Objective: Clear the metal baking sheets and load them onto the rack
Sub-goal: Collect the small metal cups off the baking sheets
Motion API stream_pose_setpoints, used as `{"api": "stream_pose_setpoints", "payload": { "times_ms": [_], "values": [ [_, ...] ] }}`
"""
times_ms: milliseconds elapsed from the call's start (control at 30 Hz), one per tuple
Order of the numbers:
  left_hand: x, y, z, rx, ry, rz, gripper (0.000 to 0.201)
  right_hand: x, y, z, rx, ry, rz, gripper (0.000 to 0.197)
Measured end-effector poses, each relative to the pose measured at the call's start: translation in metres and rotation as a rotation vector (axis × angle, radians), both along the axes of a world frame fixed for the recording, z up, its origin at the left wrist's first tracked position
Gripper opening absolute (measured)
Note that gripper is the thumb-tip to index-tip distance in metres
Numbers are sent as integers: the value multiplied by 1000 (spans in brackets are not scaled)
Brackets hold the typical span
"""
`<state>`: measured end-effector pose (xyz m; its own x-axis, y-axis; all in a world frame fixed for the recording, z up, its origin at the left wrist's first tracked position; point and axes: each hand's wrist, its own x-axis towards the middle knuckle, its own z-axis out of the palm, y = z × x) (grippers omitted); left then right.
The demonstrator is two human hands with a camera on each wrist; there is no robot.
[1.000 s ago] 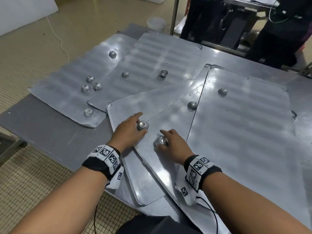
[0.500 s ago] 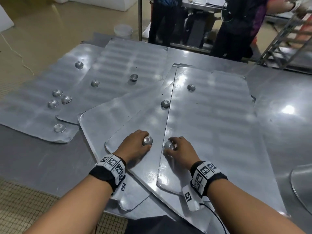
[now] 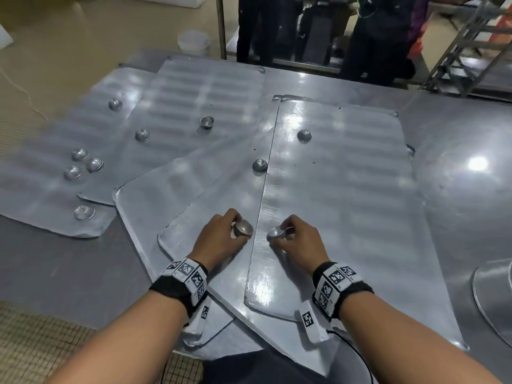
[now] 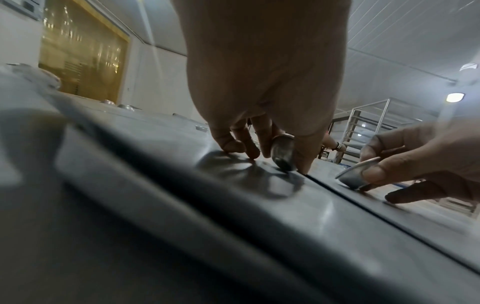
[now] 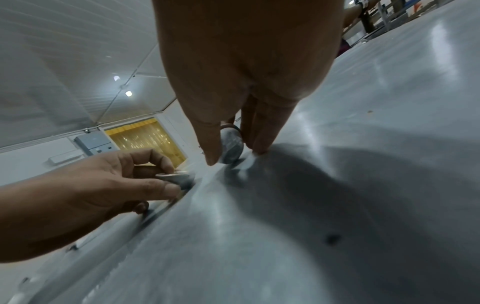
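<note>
Several flat metal baking sheets overlap on the steel table; the top right sheet lies over a slanted sheet. Small metal tart cups dot them. My left hand pinches one small metal cup, tilted on its edge on the slanted sheet; the same cup shows between thumb and fingers. My right hand pinches another small cup on the top right sheet, also tilted. Two more cups sit farther up.
Left sheets carry several more cups. A round metal pan's rim lies at the right edge. A metal rack stands at the back right, with people standing behind the table. A white tub sits on the floor.
Both hands have closed on their cups and tipped them up off the sheets. The head view has shifted right, bringing the rack and round pan into sight.
</note>
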<state>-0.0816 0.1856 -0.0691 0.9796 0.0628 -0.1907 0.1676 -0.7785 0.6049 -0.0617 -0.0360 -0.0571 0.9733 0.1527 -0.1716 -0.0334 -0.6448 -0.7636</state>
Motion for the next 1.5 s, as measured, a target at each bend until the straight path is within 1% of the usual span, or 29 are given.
{"api": "stream_pose_setpoints", "payload": {
  "times_ms": [100,167,300,400,467,600,633,767,900,1100,1233,1300,1367,1433,1467,1500],
  "values": [
    [-4,3,-3,-11,-2,24,45,-7,-1,0,-8,-60,17,17],
    [-6,3,-4,-42,4,42,53,-8,-4,-2,-22,-61,52,21],
    [-5,3,-3,-65,8,32,72,-5,-8,-9,-40,-20,80,54],
    [-4,4,-5,-35,6,24,76,-2,-9,-13,-60,-7,104,68],
    [-5,5,-6,-26,-6,9,70,-1,-10,-15,-92,-1,127,66],
    [-1,3,-1,-59,-36,-13,49,2,-10,-16,-121,-18,124,57],
    [2,3,0,-75,-41,-11,48,3,-10,-16,-119,-20,111,57],
    [12,5,-1,-83,-43,-16,54,8,-10,-15,-86,-1,42,59],
    [22,4,-1,-59,-19,-54,55,19,-10,-13,-81,5,21,60],
    [50,0,3,-20,37,-109,53,41,-13,-10,-75,25,14,60],
    [61,0,0,16,82,-131,56,53,-18,-8,-81,53,40,60],
    [61,1,-1,24,93,-129,61,56,-20,-8,-76,68,56,60],
    [60,1,-1,7,98,-121,75,57,-23,-10,-63,80,67,64],
    [59,1,2,-35,115,-98,88,59,-25,-9,-9,127,66,69],
    [60,1,4,-58,130,-83,90,61,-27,-7,27,159,62,69],
    [62,2,5,-78,148,-70,87,64,-29,-5,60,196,61,65]
  ]
}}
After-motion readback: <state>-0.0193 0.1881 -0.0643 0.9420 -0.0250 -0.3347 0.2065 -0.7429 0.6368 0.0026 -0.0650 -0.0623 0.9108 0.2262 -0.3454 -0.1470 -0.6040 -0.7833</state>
